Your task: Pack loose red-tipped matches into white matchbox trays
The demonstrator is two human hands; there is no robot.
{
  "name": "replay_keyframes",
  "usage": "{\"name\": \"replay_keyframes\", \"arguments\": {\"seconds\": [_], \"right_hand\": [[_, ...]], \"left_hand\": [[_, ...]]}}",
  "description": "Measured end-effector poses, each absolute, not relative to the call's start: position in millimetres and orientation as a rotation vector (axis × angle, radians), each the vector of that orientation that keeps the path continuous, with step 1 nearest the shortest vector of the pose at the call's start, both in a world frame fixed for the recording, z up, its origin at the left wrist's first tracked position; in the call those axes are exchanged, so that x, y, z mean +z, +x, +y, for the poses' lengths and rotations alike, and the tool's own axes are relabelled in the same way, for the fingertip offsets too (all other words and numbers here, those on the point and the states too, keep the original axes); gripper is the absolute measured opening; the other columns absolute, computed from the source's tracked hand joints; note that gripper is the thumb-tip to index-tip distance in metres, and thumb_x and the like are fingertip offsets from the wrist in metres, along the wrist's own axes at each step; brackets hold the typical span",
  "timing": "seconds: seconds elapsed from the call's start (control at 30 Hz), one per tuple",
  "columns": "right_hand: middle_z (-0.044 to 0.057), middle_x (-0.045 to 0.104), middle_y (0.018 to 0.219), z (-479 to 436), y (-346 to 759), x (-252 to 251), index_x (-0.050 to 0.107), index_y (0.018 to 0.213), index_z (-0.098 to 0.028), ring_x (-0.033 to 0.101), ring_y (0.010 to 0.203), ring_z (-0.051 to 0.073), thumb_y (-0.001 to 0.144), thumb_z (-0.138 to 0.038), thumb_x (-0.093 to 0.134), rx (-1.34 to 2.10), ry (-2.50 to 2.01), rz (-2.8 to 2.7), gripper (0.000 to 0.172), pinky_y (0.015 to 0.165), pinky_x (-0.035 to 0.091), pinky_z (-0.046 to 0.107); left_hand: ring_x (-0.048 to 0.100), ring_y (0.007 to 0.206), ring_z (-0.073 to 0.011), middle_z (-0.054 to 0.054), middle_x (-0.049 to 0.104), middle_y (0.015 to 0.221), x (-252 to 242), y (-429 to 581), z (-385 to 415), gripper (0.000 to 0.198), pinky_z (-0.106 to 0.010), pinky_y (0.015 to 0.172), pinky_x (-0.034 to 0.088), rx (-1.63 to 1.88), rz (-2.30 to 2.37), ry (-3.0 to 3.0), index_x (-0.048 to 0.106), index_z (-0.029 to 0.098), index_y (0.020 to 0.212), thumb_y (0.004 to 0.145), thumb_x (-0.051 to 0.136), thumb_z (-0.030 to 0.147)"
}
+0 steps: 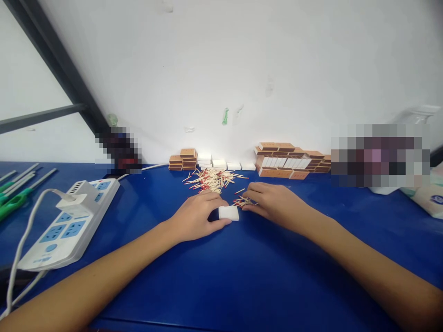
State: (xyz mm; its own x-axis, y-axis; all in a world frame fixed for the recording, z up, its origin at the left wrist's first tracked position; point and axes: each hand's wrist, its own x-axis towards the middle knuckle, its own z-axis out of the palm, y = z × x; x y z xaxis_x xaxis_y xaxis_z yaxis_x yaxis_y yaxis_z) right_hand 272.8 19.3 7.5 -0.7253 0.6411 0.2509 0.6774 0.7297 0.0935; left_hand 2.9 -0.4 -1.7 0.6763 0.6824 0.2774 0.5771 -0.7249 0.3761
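Note:
A small white matchbox tray point(229, 213) lies on the blue table, with the thumb and fingers of my left hand point(197, 214) closed around its left end. Just to its right, my right hand point(266, 198) has its fingers pinched on a few matches point(245, 201) with red heads; exactly how many it grips is hidden. Beyond my left hand spreads a loose heap of red-tipped matches point(214, 179). One stray match point(239, 191) lies between the heap and my right hand.
Brown matchboxes point(188, 159) and white trays point(219, 164) line the wall. A larger stack of matchboxes point(284, 173) stands at back right. On the left are a white power strip point(83, 226) with a cable and green-handled tools point(15, 203). A soft packet point(427, 193) lies far right.

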Motion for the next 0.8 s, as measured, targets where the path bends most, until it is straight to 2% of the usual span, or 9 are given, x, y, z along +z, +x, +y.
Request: {"name": "replay_keyframes", "arguments": {"seconds": [0.1, 0.17, 0.3, 0.47, 0.6, 0.8], "right_hand": [[0.008, 0.071, 0.104, 25, 283, 13, 0.071, 0.118, -0.019, 0.069, 0.089, 0.022, 0.097, -0.041, 0.069, -0.123, -1.1, -2.714, 0.03, 0.072, 0.05, 0.032], [0.008, 0.072, 0.105, 29, 290, 16, 0.071, 0.117, -0.02, 0.07, 0.09, 0.022, 0.099, -0.042, 0.065, -0.073, -1.123, -2.705, 0.029, 0.074, 0.051, 0.033], [0.009, 0.072, 0.107, 31, 294, 14, 0.071, 0.117, -0.021, 0.069, 0.09, 0.021, 0.104, -0.027, 0.051, -0.029, -1.13, -2.7, 0.025, 0.077, 0.051, 0.033], [0.008, 0.07, 0.109, 26, 285, 9, 0.069, 0.123, -0.022, 0.068, 0.084, 0.018, 0.096, -0.011, 0.051, -0.03, -1.122, -2.728, 0.034, 0.073, 0.049, 0.029], [0.008, 0.069, 0.102, 27, 280, 4, 0.071, 0.111, -0.019, 0.066, 0.083, 0.018, 0.101, -0.017, 0.049, -0.057, -1.122, -2.741, 0.024, 0.069, 0.045, 0.028], [0.008, 0.068, 0.094, 29, 278, 0, 0.067, 0.098, -0.016, 0.061, 0.075, 0.017, 0.104, -0.022, 0.047, -0.241, -1.069, -2.705, 0.022, 0.064, 0.04, 0.028]], "left_hand": [[0.065, 0.109, -0.0244, -0.007, 0.072, 0.115, -1, 3, 0, 0.031, -0.039, 0.094, 0.054, 0.571, 0.999, 2.65, 0.07, 0.023, 0.122, 0.097, 0.068, 0.04], [0.065, 0.109, -0.0243, -0.007, 0.072, 0.115, -1, 2, 0, 0.031, -0.039, 0.094, 0.054, 0.57, 0.998, 2.655, 0.07, 0.023, 0.122, 0.097, 0.067, 0.04], [0.066, 0.109, -0.0247, -0.007, 0.072, 0.116, -1, 2, 0, 0.031, -0.039, 0.094, 0.054, 0.566, 1.004, 2.653, 0.07, 0.023, 0.122, 0.097, 0.068, 0.04], [0.066, 0.111, -0.025, -0.008, 0.072, 0.116, -2, 3, 1, 0.032, -0.04, 0.096, 0.054, 0.585, 0.977, 2.667, 0.069, 0.022, 0.123, 0.096, 0.068, 0.039], [0.066, 0.111, -0.0248, -0.008, 0.072, 0.117, -2, 3, 2, 0.031, -0.04, 0.097, 0.054, 0.583, 0.98, 2.667, 0.07, 0.022, 0.123, 0.096, 0.068, 0.039], [0.065, 0.112, -0.0256, -0.008, 0.072, 0.115, -1, 3, 0, 0.029, -0.04, 0.096, 0.054, 0.589, 0.973, 2.663, 0.07, 0.023, 0.122, 0.096, 0.068, 0.037]]}}
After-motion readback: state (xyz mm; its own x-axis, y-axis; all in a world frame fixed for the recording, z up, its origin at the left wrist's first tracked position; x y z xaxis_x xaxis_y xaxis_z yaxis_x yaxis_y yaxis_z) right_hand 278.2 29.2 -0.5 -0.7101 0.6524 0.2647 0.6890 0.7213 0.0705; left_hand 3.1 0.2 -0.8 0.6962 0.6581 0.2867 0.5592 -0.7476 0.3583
